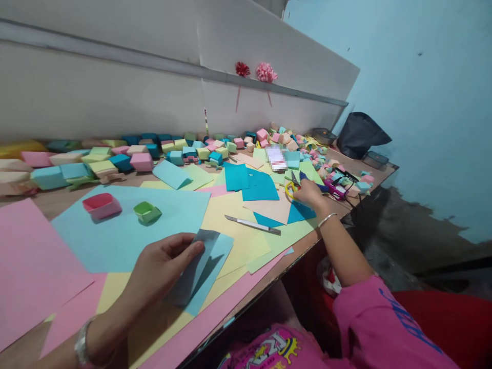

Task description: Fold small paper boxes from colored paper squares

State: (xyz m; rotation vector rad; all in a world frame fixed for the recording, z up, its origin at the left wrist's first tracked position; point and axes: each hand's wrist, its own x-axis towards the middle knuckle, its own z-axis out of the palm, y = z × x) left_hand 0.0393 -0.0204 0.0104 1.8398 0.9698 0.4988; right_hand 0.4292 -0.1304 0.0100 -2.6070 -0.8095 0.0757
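Note:
My left hand (169, 259) pinches a folded sheet of light blue paper (215, 256) between thumb and fingers, with the sheet's loose half spread beneath. Over at the right, my right hand (308, 195) has its fingers closed at a pair of yellow-handled scissors (291, 189); part of the grip is hidden. A dark blue object (325, 188) lies just behind that hand, its kind unclear. Between my hands a utility knife (253, 224) rests on yellow paper. A pink paper box (102, 206) and a smaller green paper box (147, 211) stand open on a large light blue sheet (177, 205).
Many coloured paper boxes (141, 161) line the back of the table against a white panel. Teal sheets (259, 185) and a phone with a blurred screen (277, 158) lie near the middle. A purple item (336, 189) and a black bag (361, 136) are at the right.

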